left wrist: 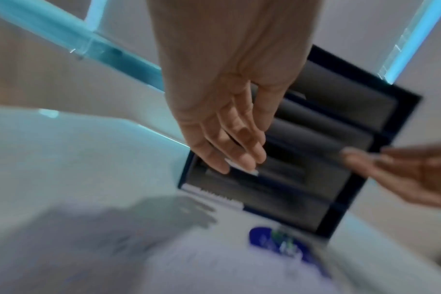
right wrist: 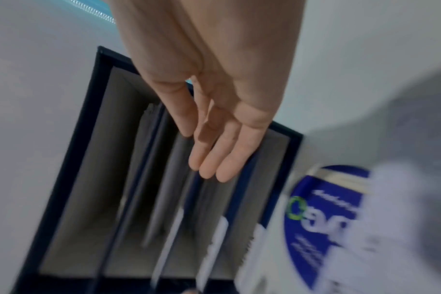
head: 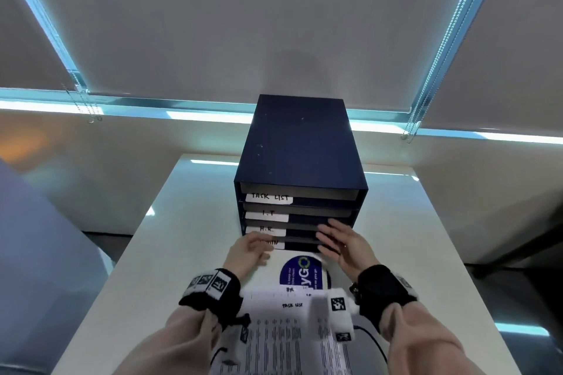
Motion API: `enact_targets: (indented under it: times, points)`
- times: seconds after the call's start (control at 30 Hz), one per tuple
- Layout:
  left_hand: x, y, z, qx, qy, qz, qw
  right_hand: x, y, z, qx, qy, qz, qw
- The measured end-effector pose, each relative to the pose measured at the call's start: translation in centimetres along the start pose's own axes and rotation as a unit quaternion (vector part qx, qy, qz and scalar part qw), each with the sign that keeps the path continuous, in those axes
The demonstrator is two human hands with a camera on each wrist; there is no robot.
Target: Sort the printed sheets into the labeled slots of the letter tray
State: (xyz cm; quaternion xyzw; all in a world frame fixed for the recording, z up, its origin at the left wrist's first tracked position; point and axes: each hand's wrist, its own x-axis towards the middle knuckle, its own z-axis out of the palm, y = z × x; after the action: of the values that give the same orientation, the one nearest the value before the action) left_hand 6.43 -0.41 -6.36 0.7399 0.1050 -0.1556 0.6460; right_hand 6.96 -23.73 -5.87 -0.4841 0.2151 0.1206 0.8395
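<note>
A navy letter tray (head: 300, 143) stands on the white table (head: 182, 222), its four slots labelled TASK LIST, I.T, H.R. and ADMIN from top down. A stack of printed sheets (head: 283, 332) lies near me, and the top sheet is headed TASK LIST. My left hand (head: 251, 251) hovers empty at the ADMIN label with relaxed fingers. My right hand (head: 335, 240) is held flat and empty before the H.R. and ADMIN slots. In the right wrist view the straight fingers (right wrist: 214, 159) reach the tray's (right wrist: 71, 159) front, where sheets (right wrist: 149, 127) show in one slot. The left hand (left wrist: 234, 155) is blurred.
A white pack with a blue oval label (head: 304, 274) lies between the tray and the sheets. Grey roller blinds (head: 274, 24) hang behind the table, with bead chains (head: 432, 49) at the right. The table edge drops off on both sides.
</note>
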Motion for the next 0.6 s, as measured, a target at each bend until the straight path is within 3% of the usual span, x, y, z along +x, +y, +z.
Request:
enact_targets:
  times: [0.07,0.17,0.23,0.3,0.43,0.5,0.57,0.6]
  points:
    - [-1.4,-3.3,-1.0,0.227,0.034,0.025,0.973,-1.8,2.6,-2.0,-0.102,0.019,0.048,0.994]
    - [-3.3,-8.1,-2.7,0.501,-0.007,-0.014,0.865,-4.7,7.9,-5.4,-0.235,0.042,0.158,0.958]
    - [-4.4,-10.3,-3.5,0.560,-0.027,-0.030,0.828,-6.4,11.1,-7.2,-0.265,0.068,0.199,0.941]
    - [-5.3,-11.2,-4.0,0.572,-0.028,-0.022,0.819,-7.5,13.0,-8.3,-0.256,0.094,0.192,0.942]
    - [-6.7,-10.1,-4.3,0.545,-0.030,0.024,0.838,-9.2,13.4,-8.2,-0.231,0.104,0.175,0.952]
    - [-7.2,-8.5,-4.2,0.451,-0.030,0.058,0.890,-10.1,13.0,-7.9,-0.236,0.093,0.168,0.953]
    - [-8.3,-6.2,-3.8,0.252,-0.032,0.071,0.965,-10.7,12.6,-7.9,-0.247,0.078,0.156,0.953]
    - [-8.9,-4.9,-3.6,0.149,-0.033,0.072,0.986,-11.0,12.6,-8.0,-0.252,0.066,0.154,0.953]
